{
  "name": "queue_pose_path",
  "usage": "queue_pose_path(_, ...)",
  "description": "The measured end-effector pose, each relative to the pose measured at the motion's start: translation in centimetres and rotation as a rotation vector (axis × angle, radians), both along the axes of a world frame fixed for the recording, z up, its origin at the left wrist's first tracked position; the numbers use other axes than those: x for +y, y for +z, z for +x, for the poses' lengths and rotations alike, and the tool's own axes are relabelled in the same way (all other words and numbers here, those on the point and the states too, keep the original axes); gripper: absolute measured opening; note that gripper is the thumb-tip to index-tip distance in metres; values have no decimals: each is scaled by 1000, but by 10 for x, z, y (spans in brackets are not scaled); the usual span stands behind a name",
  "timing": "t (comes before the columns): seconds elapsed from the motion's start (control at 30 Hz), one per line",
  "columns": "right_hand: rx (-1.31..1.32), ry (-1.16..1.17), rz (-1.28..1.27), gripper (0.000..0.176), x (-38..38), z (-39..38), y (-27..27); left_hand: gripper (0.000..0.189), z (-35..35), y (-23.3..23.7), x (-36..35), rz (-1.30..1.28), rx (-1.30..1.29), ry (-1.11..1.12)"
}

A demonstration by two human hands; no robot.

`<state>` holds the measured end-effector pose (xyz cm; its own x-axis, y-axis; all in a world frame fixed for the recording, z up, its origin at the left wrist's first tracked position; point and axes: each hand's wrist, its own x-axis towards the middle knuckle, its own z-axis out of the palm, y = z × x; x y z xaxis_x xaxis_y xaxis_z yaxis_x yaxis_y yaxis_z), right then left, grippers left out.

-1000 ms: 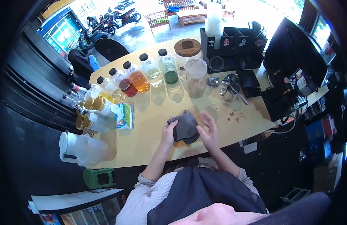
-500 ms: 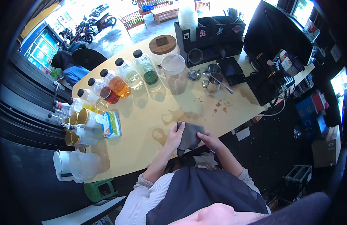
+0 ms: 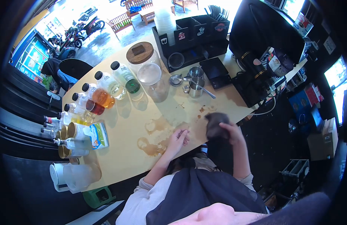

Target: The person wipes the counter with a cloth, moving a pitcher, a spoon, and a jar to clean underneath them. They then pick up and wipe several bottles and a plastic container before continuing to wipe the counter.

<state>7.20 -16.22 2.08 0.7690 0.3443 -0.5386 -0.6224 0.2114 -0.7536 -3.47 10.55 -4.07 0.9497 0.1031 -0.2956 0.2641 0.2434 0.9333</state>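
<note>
A dark grey cloth [image 3: 216, 126] hangs bunched in my right hand [image 3: 232, 132] over the table's front edge, on the right. My left hand [image 3: 178, 139] is over the front part of the wooden table [image 3: 121, 159], its fingers curled in and no object showing in them. Brown liquid stains [image 3: 149, 147] lie just left of my left hand. Smaller brown spots [image 3: 202, 109] show on the tabletop behind the cloth. Further back are a metal cup [image 3: 196, 89] and a spoon [image 3: 208, 92] resting across it.
Bottles of coloured liquid [image 3: 103, 98] line the left back edge, with a tissue pack [image 3: 98, 135] and pitchers [image 3: 81, 177] nearer. A wooden-lidded jar [image 3: 140, 53], a black organizer [image 3: 188, 32] and a black machine [image 3: 252, 75] stand at the back. A person sits beyond the table.
My left hand has let go of the cloth and its fingers have curled. My right hand has carried the cloth to the right. The view has shifted a little.
</note>
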Motion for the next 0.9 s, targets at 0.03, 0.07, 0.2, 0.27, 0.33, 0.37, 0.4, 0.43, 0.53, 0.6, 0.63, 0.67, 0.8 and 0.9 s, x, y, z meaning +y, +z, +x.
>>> queue_pose_path(0.03, -63, -84, -49, 42, -13, 9, 5, 29, 4, 6, -2, 2, -22, 6)
queue_pose_path(0.07, -126, -168, -97, 40, -24, 18, 11, 29, 8, 8, -3, 1, -22, 10)
queue_pose_path(0.2, -493, -264, -368, 24, -40, 58, -5, 38, 21, 14, -7, 69, -29, 18)
queue_pose_path(0.27, -654, -161, -620, 25, -35, 82, -40, 41, 26, 14, -9, 81, -33, 28)
queue_pose_path(0.33, -815, -52, -871, 25, -26, 91, -60, 45, 31, 12, -10, 97, -60, 61)
queue_pose_path(0.37, -993, -21, -1167, 26, -14, 86, -68, 45, 32, 11, -10, 99, -59, 65)
queue_pose_path(0.4, -1168, 13, -1465, 27, -4, 84, -72, 44, 33, 8, -9, 155, -77, 87)
queue_pose_path(0.43, -1086, 70, -1342, 40, 3, 84, -75, 44, 34, 9, -10, 210, -93, 110)
queue_pose_path(0.53, -1205, 141, -1418, 54, 24, 83, -72, 39, 35, 17, -12, 567, -158, 106)
queue_pose_path(0.6, -1141, 239, -1385, 66, 31, 83, -68, 36, 41, 14, -11, 827, -263, 90)
queue_pose_path(0.63, -1156, 259, -1343, 63, 35, 84, -68, 34, 44, 14, -10, 1085, -376, 72)
queue_pose_path(0.67, -1172, 278, -1301, 61, 39, 84, -69, 34, 46, 13, -12, 1087, -376, 71)
queue_pose_path(0.8, -1261, 457, -1261, 56, 57, 67, -63, 40, 57, 19, -29, 1194, -350, -56)
queue_pose_path(0.9, -1459, 519, -1097, 54, 54, 46, -69, 46, 63, 12, -38, 1239, -321, -143)
